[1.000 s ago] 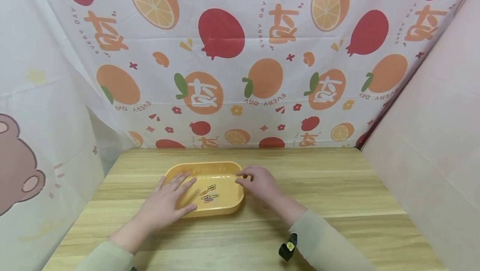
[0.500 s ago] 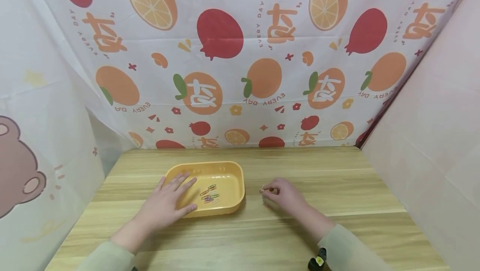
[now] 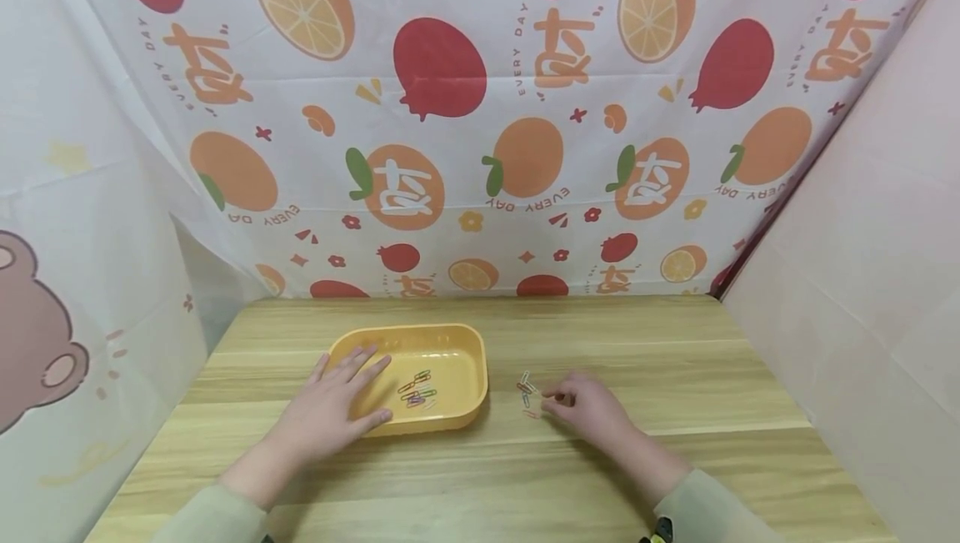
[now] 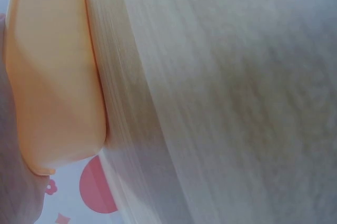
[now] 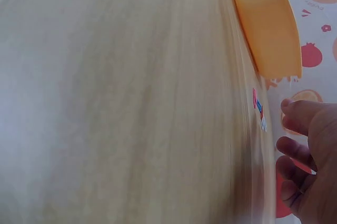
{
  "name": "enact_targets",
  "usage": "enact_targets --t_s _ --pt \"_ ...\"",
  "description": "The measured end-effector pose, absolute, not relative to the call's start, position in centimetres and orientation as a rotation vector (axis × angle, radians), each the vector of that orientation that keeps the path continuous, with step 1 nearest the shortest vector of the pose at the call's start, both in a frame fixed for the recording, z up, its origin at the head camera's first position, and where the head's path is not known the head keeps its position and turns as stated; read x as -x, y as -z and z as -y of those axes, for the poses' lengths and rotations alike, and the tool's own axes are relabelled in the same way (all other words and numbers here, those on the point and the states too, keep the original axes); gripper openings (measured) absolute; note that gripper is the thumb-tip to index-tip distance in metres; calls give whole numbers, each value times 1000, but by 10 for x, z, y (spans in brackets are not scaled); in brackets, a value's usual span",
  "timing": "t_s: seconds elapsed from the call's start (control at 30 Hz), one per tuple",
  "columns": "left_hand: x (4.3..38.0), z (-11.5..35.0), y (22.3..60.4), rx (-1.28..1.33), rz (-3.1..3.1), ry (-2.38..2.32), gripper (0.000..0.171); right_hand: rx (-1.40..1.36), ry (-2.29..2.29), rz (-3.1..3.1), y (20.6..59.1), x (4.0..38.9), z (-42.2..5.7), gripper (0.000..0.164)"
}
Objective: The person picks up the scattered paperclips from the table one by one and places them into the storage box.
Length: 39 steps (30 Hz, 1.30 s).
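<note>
A shallow yellow tray (image 3: 450, 420) sits on the table with several coloured paper clips (image 3: 417, 393) on its floor. My left hand (image 3: 322, 414) rests over the tray's left end, fingers spread across the rim and inside. To the right of the tray, a small loose group of paper clips (image 3: 527, 390) lies on the wood; red, blue and white ones show in the right wrist view. Just right of this group is my right hand (image 3: 596, 414), its fingers loosely bent, with nothing visible between thumb and forefinger. The left wrist view shows the tray's outer wall (image 4: 58, 76) and part of the left hand.
The wooden table (image 3: 675, 376) extends to both sides and in front of the tray. A fruit-print cloth (image 3: 480, 151) hangs behind its back edge. Pale cloth walls (image 3: 862, 276) stand at the left and right.
My right hand has moved from the tray's right rim out to the right, let go of paper clips on the table, and drawn slightly away. The left hand has stayed on the tray.
</note>
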State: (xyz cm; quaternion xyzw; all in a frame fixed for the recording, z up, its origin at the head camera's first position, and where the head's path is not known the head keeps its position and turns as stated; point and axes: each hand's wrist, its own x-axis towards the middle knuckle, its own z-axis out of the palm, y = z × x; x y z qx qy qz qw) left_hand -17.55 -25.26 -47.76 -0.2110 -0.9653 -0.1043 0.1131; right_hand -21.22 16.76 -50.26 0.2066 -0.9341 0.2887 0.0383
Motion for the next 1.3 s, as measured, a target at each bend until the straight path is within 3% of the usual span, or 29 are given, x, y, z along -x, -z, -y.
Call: enact_targets --t_s 0.6,1.3 --pt "175 253 477 625 2801 303 78 -731 -805 3020 502 216 -150 9" --pt "175 252 474 615 2835 307 78 -705 -852 3163 491 222 -136 19"
